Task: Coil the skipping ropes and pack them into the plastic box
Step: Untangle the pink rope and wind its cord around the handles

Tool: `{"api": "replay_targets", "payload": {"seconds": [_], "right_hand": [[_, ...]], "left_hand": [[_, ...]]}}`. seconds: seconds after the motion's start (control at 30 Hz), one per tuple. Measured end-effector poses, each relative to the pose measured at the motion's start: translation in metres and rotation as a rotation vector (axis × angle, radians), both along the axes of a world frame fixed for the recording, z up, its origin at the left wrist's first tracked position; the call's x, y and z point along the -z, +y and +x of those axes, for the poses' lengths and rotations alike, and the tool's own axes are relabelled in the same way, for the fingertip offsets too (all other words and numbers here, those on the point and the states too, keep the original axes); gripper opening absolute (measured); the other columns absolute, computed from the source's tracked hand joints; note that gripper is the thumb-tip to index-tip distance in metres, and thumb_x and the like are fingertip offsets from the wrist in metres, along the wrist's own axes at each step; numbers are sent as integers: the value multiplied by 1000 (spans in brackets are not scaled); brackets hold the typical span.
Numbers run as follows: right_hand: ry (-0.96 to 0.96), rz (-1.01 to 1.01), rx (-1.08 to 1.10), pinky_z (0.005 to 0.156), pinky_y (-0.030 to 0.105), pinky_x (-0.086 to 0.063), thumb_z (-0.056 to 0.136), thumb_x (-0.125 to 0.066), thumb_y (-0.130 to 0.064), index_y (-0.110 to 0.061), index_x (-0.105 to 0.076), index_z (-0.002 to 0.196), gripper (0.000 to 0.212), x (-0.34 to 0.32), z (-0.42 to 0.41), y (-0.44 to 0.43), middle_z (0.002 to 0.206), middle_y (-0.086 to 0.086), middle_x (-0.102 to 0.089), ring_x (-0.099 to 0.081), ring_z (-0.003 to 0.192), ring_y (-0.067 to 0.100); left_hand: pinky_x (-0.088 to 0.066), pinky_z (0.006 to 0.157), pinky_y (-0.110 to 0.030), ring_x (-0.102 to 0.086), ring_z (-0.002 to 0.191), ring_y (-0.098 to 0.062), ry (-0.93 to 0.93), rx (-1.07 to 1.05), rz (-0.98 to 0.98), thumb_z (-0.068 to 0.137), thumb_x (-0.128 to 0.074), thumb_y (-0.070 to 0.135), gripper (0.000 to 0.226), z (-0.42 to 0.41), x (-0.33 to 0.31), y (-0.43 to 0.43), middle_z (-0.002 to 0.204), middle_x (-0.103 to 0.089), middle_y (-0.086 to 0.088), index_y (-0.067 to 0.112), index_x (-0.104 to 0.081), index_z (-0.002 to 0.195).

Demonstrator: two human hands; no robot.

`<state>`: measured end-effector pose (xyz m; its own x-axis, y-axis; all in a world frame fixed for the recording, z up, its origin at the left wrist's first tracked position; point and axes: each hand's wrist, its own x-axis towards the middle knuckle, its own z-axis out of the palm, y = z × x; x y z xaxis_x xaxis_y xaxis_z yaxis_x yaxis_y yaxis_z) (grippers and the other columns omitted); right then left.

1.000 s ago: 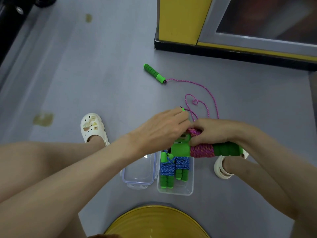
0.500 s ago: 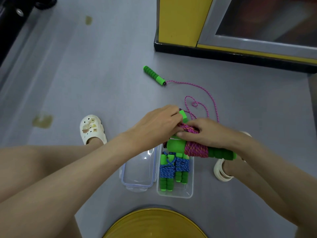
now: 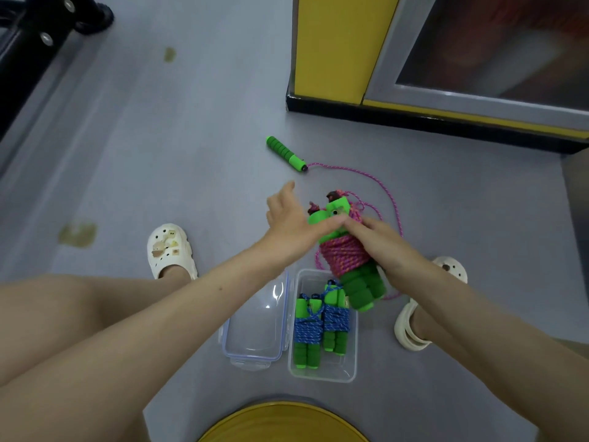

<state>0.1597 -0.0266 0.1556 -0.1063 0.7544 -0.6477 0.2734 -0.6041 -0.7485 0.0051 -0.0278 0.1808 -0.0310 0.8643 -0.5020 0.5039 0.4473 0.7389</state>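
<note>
From the head camera, both hands meet over the grey floor [image 3: 159,154], in front of the person's bare knees. The right hand [image 3: 387,247] grips the pink bundle [image 3: 341,255], a pink rope wound tight around two green foam handles. The hand lies over the bundle's right side, with its fingertips reaching up to the handle tops. The bundle is tilted, its top ends away from the person and its foam ends pointing down toward them. The left hand [image 3: 294,228] comes in from the left with its fingers stretched out straight. They lie across the bundle's handle tops and touch the right fingertips, while the thumb is spread wide away from the bundle. It grasps nothing that can be seen. Beyond the hands, the loose handle [image 3: 286,153] lies on the floor. Its pink rope [image 3: 381,183] curves from it to the right, behind the right hand, and a strand shows again below the bundle. Just below the hands, nearer the person, stands the clear box [image 3: 322,376], with the bundle's foam ends hanging over its far right corner. Two blue bundles [image 3: 307,328] lie side by side inside it, green handles wrapped in blue rope. The lid [image 3: 255,330] lies just left of the box, under the left forearm. A white clog [image 3: 169,250] sits left of the left hand, and another clog [image 3: 409,330] is under the right forearm. A yellow stool [image 3: 283,422] fills the near edge, and a yellow cabinet [image 3: 331,46] stands well beyond the hands.
</note>
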Motion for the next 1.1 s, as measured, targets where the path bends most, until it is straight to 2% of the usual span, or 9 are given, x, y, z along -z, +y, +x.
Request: {"api": "replay_targets", "payload": {"seconds": [0.03,0.1,0.2,0.3,0.47,0.77,0.9,1.0,1.1], "right_hand": [[54,-6,65,81,34,-55,90,-57,-43,-11,-62,112,40,1,-1,2,99,8,-72,-69,89,20],[171,-4,169,84,36,-54,92,-53,-44,-9,-63,114,42,-2,-7,6,104,11,-71,-69,94,22],[156,36,225,84,34,-53,94,-45,-50,-8,-65,112,50,-9,-11,9,104,11,-71,-68,94,20],[-6,142,158,78,24,-50,96,-36,-53,-14,-68,104,52,-14,-7,11,99,5,-71,-67,88,12],[204,-35,234,78,31,-55,94,-45,-48,-9,-67,104,45,-14,-6,7,103,13,-71,-68,89,21],[202,-115,299,87,41,-55,93,-45,-52,-4,-63,113,55,-14,-6,7,107,16,-69,-67,96,27],[36,43,372,85,38,-55,95,-43,-51,-4,-65,108,54,-10,-10,9,103,15,-70,-68,93,26],[126,8,468,85,41,-55,91,-51,-50,-9,-65,105,46,-9,-13,8,102,14,-70,-69,92,26],[190,-68,540,80,42,-57,89,-58,-47,-5,-62,109,47,-7,-13,6,103,15,-69,-69,89,27]], "left_hand": [[-34,109,-43,-39,132,-23,-172,-31,-180,78,-72,48,99,2,-2,-1,147,-33,-9,17,-11,150],[-46,101,-47,-61,110,-21,-450,-19,-366,83,-70,39,74,7,0,-8,128,-60,-9,16,-33,143],[-55,88,-40,-69,86,-16,-620,-13,-338,87,-68,23,30,12,5,-19,107,-71,-8,17,-61,115],[-57,81,-35,-67,90,-21,-710,-26,-352,86,-67,11,34,10,5,-18,111,-69,-14,8,-60,120],[-58,74,-31,-69,82,-17,-733,28,-335,85,-67,6,25,4,8,-21,99,-71,-9,12,-63,109],[-57,80,-30,-69,96,-17,-779,122,-307,81,-71,26,46,-5,5,-21,106,-72,-3,19,-55,124],[-59,66,-32,-71,82,-19,-781,-140,-260,81,-69,29,48,16,10,-29,101,-72,-9,14,-53,123],[-57,57,-36,-70,78,-28,-720,-275,-312,73,-76,46,68,26,16,-29,105,-69,-21,7,-50,123],[-59,59,-39,-68,73,-31,-592,-251,-209,85,-68,39,43,29,17,-26,105,-68,-24,8,-53,111]]}}
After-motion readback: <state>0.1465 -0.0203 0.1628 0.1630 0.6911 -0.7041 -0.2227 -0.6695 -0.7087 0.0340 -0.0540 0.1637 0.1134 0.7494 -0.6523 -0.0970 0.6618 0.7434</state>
